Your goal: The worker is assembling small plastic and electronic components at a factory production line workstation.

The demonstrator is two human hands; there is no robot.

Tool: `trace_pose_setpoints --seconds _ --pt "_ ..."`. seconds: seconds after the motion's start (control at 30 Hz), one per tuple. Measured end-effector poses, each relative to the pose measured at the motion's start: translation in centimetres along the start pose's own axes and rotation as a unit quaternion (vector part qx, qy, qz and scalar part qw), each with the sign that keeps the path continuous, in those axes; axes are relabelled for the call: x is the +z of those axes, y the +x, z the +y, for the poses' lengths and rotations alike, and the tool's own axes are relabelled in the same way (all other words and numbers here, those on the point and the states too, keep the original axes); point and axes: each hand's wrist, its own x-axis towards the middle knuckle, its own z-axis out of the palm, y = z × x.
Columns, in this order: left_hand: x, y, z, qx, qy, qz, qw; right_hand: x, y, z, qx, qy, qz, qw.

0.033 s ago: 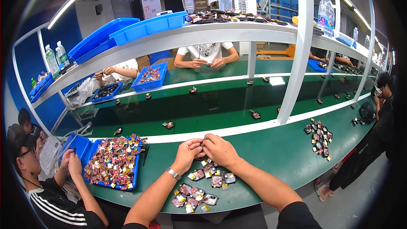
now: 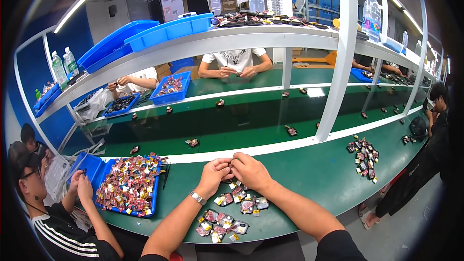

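Observation:
My left hand (image 2: 213, 178) and my right hand (image 2: 250, 171) meet above the green table, fingers pinched together. Between the fingertips is something small and dark, mostly covered by them, so its kind cannot be made out. Right below my hands lies a group of small dark casings (image 2: 238, 192) fitted with red circuit boards and silvery or yellow battery packs. Closer to me is a second cluster of such casings (image 2: 222, 224), between my forearms. A tweezers-like dark tool (image 2: 166, 176) lies to the left, beside a blue tray.
That blue tray (image 2: 157, 191) is heaped with red boards and batteries; a co-worker (image 2: 63, 212) sits by it. More casings (image 2: 366, 159) are piled at right. Beyond a white rail (image 2: 193, 156), the green belt (image 2: 232, 128) carries scattered parts. A white post (image 2: 339, 63) holds up the overhead shelf.

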Motion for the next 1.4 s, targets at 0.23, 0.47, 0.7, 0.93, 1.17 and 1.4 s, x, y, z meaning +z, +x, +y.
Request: trace_pose_setpoints --seconds 0.23,0.47,0.7,0.93,1.17,1.4 --pt "0.8 0.0 0.0 0.024 0.022 -0.011 0.999 0.6 -0.3 0.3 0.059 0.065 0.048 0.995" --pt "1.1 -0.4 0.2 0.127 0.091 0.058 0.986 0.7 1.0 1.6 0.172 0.322 0.02 0.931" --pt "-0.9 0.8 0.0 0.247 0.194 0.116 0.942 2.7 3.5 13.4 0.364 0.092 0.092 0.922" --pt "-1.3 0.3 0.4 0.23 0.239 0.121 0.936 -5.0 0.4 16.7 0.42 -0.344 0.067 0.837" --pt "-1.1 0.2 0.3 0.217 0.243 0.107 0.939 -5.5 -2.2 19.2 0.397 0.024 0.093 0.913" --pt "-1.0 -0.1 1.3 0.014 0.025 -0.065 0.997 -5.7 1.9 2.7 0.088 0.197 -0.141 0.966"
